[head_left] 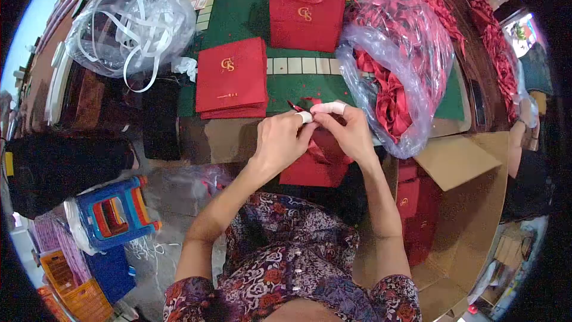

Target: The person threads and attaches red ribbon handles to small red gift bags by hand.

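Note:
At the front edge of the green-topped table, my left hand (285,138) and my right hand (348,132) meet, thumbs and fingers pinched together on a red ribbon (317,150). White wraps cover a finger of each hand. Beneath them hangs a red gift bag (314,174), partly hidden by the hands; the ribbon trails across it. Just beyond my left hand lies a stack of flat red gift bags (231,80) with gold lettering. Farther back stands another red gift bag (307,21) topped with red ribbons. Beside my right hand, a clear plastic bag (426,42) spills red ribbons.
A clear plastic bag (89,36) of white ribbon sits at the table's left. To my right, an open cardboard box (471,220) holds red bags. A blue stool (113,214) stands on the floor at left. Another person's arm (524,128) shows at far right.

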`<state>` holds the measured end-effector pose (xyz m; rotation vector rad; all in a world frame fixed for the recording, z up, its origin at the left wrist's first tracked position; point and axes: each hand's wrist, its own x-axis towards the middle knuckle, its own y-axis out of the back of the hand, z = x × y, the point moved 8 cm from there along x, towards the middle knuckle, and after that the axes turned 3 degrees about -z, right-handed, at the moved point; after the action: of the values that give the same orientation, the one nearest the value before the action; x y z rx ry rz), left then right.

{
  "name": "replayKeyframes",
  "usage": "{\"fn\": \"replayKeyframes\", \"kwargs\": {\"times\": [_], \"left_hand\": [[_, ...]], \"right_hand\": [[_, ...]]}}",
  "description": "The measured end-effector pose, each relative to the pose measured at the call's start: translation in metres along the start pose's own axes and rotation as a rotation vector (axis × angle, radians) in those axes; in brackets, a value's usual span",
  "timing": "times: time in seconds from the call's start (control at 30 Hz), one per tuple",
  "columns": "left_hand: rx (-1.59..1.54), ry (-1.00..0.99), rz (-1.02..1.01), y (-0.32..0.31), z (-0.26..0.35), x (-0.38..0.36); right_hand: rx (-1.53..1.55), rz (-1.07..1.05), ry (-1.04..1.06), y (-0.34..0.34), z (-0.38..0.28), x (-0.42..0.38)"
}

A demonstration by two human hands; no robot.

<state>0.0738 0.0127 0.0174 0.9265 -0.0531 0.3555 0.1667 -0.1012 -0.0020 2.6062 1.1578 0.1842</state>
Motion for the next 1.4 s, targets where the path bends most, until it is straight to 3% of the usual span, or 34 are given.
{"fn": "replayKeyframes", "kwargs": {"times": [0.1,0.17,0.23,0.3,0.4,0.47,0.53,0.6,0.63,0.77,0.83,0.87,0.93,0.97,1.0,1.03,1.07,1.1,1.2,1.3,1.4], "left_hand": [[-0.02,-0.006,-0.022,0.0,0.003,-0.001],[-0.133,-0.028,0.037,0.007,0.005,-0.005],[-0.031,-0.138,0.206,0.021,0.01,-0.014],[-0.019,-0.139,0.235,0.021,0.005,-0.026],[-0.247,0.02,0.241,0.011,-0.009,-0.04],[-0.352,0.158,-0.03,-0.011,-0.02,-0.043],[-0.369,0.142,-0.001,-0.017,-0.022,-0.05],[-0.402,0.098,0.023,-0.008,-0.01,-0.053],[-0.4,0.094,0.026,-0.007,-0.007,-0.057],[-0.484,0.099,0.028,-0.002,0.001,-0.067],[-0.433,0.276,-0.159,-0.013,-0.012,-0.07],[-0.429,0.267,-0.145,-0.015,-0.018,-0.07],[-0.748,0.219,-0.063,-0.017,-0.027,-0.065],[-0.742,0.211,-0.052,-0.01,-0.03,-0.059],[-0.867,0.272,-0.085,0.0,-0.028,-0.045],[-0.992,0.333,-0.121,0.005,-0.028,-0.032],[-1.052,0.396,0.015,0.01,-0.038,-0.022],[-0.932,0.345,0.048,0.037,-0.024,-0.001],[-1.046,0.045,0.173,0.075,-0.02,0.071],[-0.735,-0.189,0.41,0.119,-0.005,0.127],[-0.775,-0.224,0.405,0.097,-0.045,0.173]], "right_hand": [[0.072,0.005,-0.009,-0.003,0.004,0.0],[0.106,0.013,-0.038,-0.001,0.004,-0.001],[0.107,0.052,-0.056,0.007,0.002,-0.003],[0.13,0.076,-0.038,0.014,0.003,-0.005],[0.162,0.123,-0.077,0.021,0.008,-0.006],[0.164,0.141,-0.088,0.02,0.007,-0.005],[0.166,0.159,-0.096,0.021,0.011,0.0],[0.08,0.379,0.157,0.042,0.001,0.01],[0.184,0.4,-0.002,0.052,0.012,0.012],[0.151,0.413,0.057,0.062,0.003,0.025],[-0.012,0.421,0.079,0.061,0.003,0.028],[-0.035,0.375,0.098,0.061,0.004,0.029],[0.021,0.441,0.112,0.066,-0.005,0.02],[0.079,0.508,0.105,0.071,-0.005,0.012],[-0.008,0.539,0.182,0.078,-0.004,0.008],[0.116,0.586,0.175,0.079,-0.014,-0.002],[0.025,0.633,0.254,0.082,-0.021,-0.011],[-0.067,0.681,0.333,0.085,-0.028,-0.019],[-0.076,0.647,0.283,0.079,-0.033,-0.035],[-0.195,0.585,0.272,0.065,-0.044,-0.045],[-0.218,0.541,0.262,0.054,-0.042,-0.052]]}}
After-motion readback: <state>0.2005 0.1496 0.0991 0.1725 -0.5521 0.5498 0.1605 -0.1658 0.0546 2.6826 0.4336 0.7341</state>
